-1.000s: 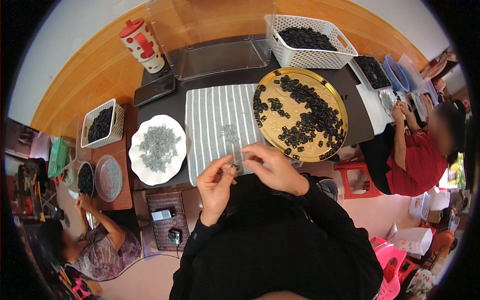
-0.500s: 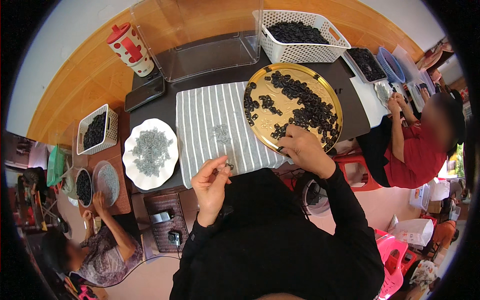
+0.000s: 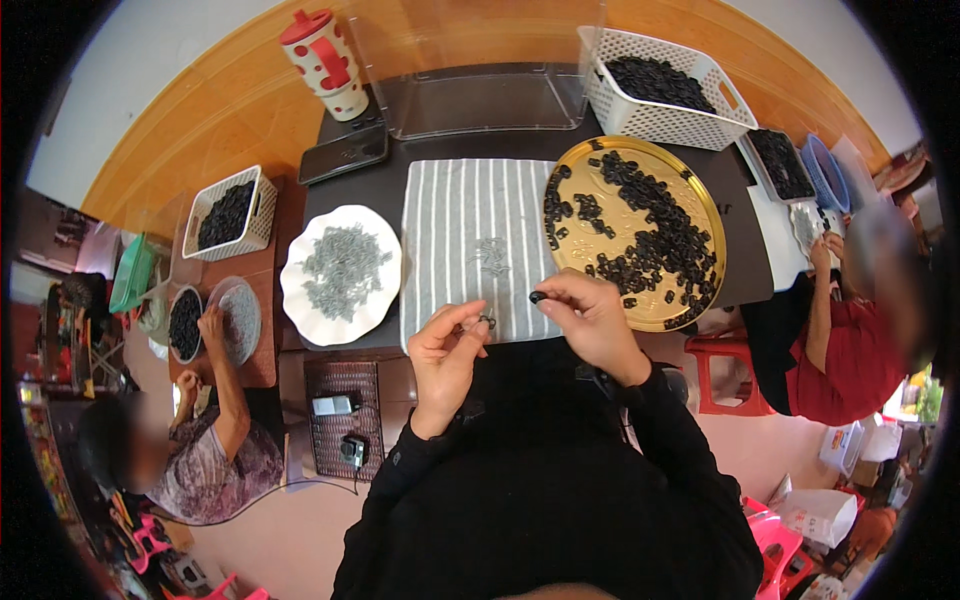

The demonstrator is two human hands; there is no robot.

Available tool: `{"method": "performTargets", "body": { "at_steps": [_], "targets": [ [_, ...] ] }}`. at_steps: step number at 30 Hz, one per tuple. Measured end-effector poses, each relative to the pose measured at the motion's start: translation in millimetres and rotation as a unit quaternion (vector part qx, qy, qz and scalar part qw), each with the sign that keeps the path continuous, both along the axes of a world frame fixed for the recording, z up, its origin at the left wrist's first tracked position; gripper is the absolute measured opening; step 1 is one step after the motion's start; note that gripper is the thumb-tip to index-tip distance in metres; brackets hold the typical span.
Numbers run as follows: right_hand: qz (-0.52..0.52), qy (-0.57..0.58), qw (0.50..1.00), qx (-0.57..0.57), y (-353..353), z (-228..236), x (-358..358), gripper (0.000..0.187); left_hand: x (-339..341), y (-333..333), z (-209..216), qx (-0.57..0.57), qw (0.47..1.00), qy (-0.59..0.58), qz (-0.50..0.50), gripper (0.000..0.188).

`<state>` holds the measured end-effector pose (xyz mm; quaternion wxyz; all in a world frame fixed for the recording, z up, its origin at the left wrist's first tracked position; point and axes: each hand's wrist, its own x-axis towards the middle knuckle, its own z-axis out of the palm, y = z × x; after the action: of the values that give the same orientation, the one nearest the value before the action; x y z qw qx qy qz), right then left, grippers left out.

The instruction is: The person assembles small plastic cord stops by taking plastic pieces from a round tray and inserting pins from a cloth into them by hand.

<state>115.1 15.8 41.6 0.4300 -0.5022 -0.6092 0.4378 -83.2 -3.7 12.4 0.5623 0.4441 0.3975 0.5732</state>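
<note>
Your two hands each pinch one part between thumb and fingertips: your left hand (image 3: pixel 445 365) a small dark piece (image 3: pixel 488 321), your right hand (image 3: pixel 597 318) a black piece (image 3: pixel 538 297), held just apart above the near edge of one striped cloth (image 3: pixel 435 230). One loose cluster of grey pins (image 3: pixel 491 254) lies there, between one white plate (image 3: pixel 385 292) heaped with more and one gold tray (image 3: pixel 598 248) bearing black parts, both too many to count.

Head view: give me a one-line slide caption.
Near a striped cloth and gold tray, the left hand holds a small dark piece and the right hand pinches a black piece.
</note>
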Motion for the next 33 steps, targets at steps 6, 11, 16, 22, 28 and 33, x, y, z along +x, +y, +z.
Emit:
{"method": "performTargets", "body": {
  "at_steps": [6,11,16,22,28,33],
  "targets": [
    [0.010,-0.401,0.862,0.311,1,-18,-32,0.010,-13,-1,-1,-0.004,0.999,0.000,0.033,0.027],
    [0.001,-0.243,0.944,0.224,9,-14,-15,0.006,-17,0,-5,-0.008,0.999,-0.012,0.045,0.024],
    [0.005,-0.241,0.952,0.190,18,-6,-11,0.017,-16,2,-6,-0.004,0.999,-0.020,0.034,0.024],
    [0.107,-0.367,0.886,0.261,19,-8,-25,0.020,-13,-1,-3,-0.001,1.000,-0.014,0.023,0.026],
    [0.104,-0.296,0.932,0.180,15,-15,-14,0.015,-10,-1,-7,-0.003,1.000,-0.029,0.011,0.028],
    [-0.016,0.199,0.974,-0.108,8,-24,-26,0.008,-2,-4,-1,-0.019,1.000,-0.014,-0.018,0.030]
  ]
}}
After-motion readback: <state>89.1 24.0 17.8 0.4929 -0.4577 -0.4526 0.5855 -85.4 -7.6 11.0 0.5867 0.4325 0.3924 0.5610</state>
